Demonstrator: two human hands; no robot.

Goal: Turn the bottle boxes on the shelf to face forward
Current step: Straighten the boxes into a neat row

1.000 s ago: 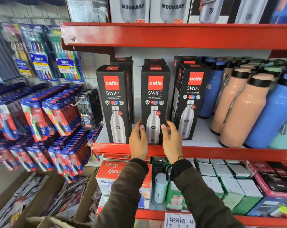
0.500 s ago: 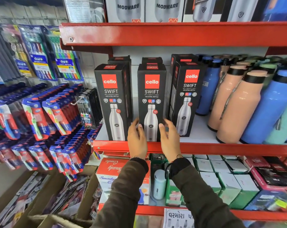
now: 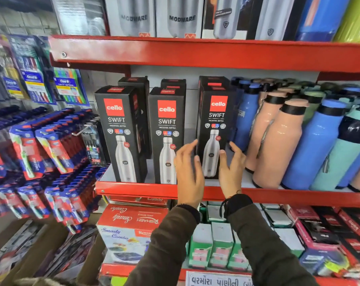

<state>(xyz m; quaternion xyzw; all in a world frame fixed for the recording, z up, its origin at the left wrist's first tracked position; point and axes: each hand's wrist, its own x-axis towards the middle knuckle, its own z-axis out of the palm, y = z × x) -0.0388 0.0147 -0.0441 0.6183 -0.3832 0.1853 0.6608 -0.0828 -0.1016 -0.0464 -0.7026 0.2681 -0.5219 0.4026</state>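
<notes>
— Status of the hands?

— Both are spread open around the right-hand Cello Swift box (image 3: 214,129), the left hand (image 3: 188,170) by its left edge, the right hand (image 3: 231,172) by its right edge. Fingers are apart; I cannot tell whether any press the carton, and neither hand has closed on it

— Where does that box stand?

— On the red shelf (image 3: 146,189), set a little further back than the middle Cello Swift box (image 3: 167,137) on its left, with the peach bottles (image 3: 278,145) just beside it on the right. Its front panel appears slightly angled

— And the others?

— The middle box and the left Cello Swift box (image 3: 121,133) show their printed fronts outward, near the shelf edge. More boxes stand behind them

— Reason for the two-sided approach?

— My judgement: flanking the lower half lets the carton be twisted square without tipping it
</notes>
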